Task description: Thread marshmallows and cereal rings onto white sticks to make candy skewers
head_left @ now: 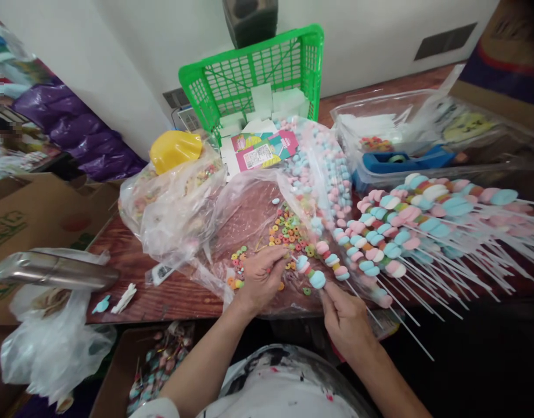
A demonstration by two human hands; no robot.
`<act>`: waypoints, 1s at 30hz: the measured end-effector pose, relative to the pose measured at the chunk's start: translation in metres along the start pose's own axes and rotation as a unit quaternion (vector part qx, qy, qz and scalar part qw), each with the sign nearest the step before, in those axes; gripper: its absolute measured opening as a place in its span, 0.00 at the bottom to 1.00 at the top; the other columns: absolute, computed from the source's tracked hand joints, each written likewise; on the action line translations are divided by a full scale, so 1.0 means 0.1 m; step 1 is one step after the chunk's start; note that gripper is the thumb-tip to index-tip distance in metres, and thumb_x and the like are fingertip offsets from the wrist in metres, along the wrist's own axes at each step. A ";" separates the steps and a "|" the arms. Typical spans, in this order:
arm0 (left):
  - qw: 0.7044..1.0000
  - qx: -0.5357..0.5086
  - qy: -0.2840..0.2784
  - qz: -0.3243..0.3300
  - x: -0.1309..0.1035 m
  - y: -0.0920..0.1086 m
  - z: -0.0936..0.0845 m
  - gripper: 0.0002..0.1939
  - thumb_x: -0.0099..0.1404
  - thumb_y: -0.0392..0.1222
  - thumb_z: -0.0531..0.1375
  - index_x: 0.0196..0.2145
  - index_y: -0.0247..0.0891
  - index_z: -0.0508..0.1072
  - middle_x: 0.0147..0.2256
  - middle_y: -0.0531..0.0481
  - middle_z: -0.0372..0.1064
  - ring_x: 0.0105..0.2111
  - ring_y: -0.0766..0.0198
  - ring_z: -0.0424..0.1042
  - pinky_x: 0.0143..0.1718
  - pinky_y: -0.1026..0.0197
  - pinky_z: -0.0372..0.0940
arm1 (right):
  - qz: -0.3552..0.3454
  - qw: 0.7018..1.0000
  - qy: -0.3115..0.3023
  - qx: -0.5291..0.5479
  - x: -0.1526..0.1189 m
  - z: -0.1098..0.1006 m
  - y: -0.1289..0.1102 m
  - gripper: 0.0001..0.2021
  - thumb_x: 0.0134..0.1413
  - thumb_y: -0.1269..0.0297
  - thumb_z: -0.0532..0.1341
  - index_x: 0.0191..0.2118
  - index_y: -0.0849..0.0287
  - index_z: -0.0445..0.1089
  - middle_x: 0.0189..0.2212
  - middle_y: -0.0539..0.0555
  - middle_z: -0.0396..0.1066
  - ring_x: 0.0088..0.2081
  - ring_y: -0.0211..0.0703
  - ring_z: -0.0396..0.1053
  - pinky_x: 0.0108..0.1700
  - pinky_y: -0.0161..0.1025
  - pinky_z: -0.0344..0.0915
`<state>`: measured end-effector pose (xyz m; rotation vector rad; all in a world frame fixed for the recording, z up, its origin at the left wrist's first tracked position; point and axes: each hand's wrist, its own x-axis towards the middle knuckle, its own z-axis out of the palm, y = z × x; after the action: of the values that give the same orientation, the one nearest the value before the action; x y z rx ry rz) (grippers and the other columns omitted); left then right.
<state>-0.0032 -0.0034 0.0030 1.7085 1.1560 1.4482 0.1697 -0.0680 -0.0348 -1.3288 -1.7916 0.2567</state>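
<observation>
My right hand (347, 319) pinches the lower end of a candy skewer (318, 279), just under a blue marshmallow. Blue, white and pink marshmallows and small coloured rings are threaded on it, and its tip points left. By that tip is my left hand (262, 276), thumb and fingers closed together; what they hold is hidden. Under both hands lies a clear plastic bag (244, 209) with loose ring candies (288, 229) scattered on it. Right of my hands, many finished-looking marshmallow skewers (389, 226) lie in a heap, white sticks toward the right and front.
Behind stands a green basket (316, 69) with printed cards (267, 152) before it. A bag of pink and blue marshmallows (332, 174), a blue tape dispenser (406, 162) and a clear tub (371, 110) are rightward. A steel flask (57, 270) and cardboard box (35, 226) are left.
</observation>
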 end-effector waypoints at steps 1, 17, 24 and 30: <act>0.999 -0.024 0.015 -0.032 -0.01 0.00 0.02 0.08 0.53 0.34 0.67 0.33 0.43 0.81 0.33 0.50 0.79 0.35 0.61 0.76 0.42 0.59 0.70 | 0.000 1.000 0.005 0.018 0.00 0.00 -0.04 0.11 0.60 0.73 0.51 0.31 0.61 0.69 0.17 0.47 0.64 0.17 0.34 0.59 0.24 0.33 0.52; 0.953 -0.180 -0.011 -0.242 0.00 0.06 -0.04 0.12 0.54 0.46 0.68 0.36 0.39 0.81 0.38 0.45 0.78 0.34 0.61 0.76 0.38 0.60 0.69 | -0.019 0.999 -0.031 0.018 -0.05 0.01 0.03 0.13 0.61 0.72 0.51 0.25 0.59 0.64 0.16 0.45 0.58 0.17 0.33 0.55 0.24 0.33 0.50; 0.928 -0.244 0.014 -0.280 0.01 0.05 0.01 0.09 0.51 0.41 0.69 0.32 0.38 0.81 0.31 0.48 0.78 0.31 0.64 0.75 0.37 0.63 0.68 | -0.067 0.997 -0.022 -0.011 -0.04 0.03 0.04 0.12 0.60 0.74 0.50 0.29 0.59 0.66 0.19 0.49 0.65 0.20 0.36 0.63 0.26 0.35 0.51; 0.886 -0.331 0.041 -0.323 -0.03 0.11 0.12 0.17 0.46 0.36 0.71 0.36 0.38 0.80 0.27 0.52 0.75 0.27 0.70 0.72 0.33 0.68 0.66 | -0.069 0.998 -0.005 -0.003 -0.04 0.04 -0.02 0.11 0.60 0.75 0.50 0.32 0.59 0.67 0.19 0.48 0.66 0.20 0.36 0.64 0.26 0.34 0.55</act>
<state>0.0107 -0.0103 0.0089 0.6985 0.9725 1.2683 0.1653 -0.0709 -0.0381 -1.2034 -1.8839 0.1824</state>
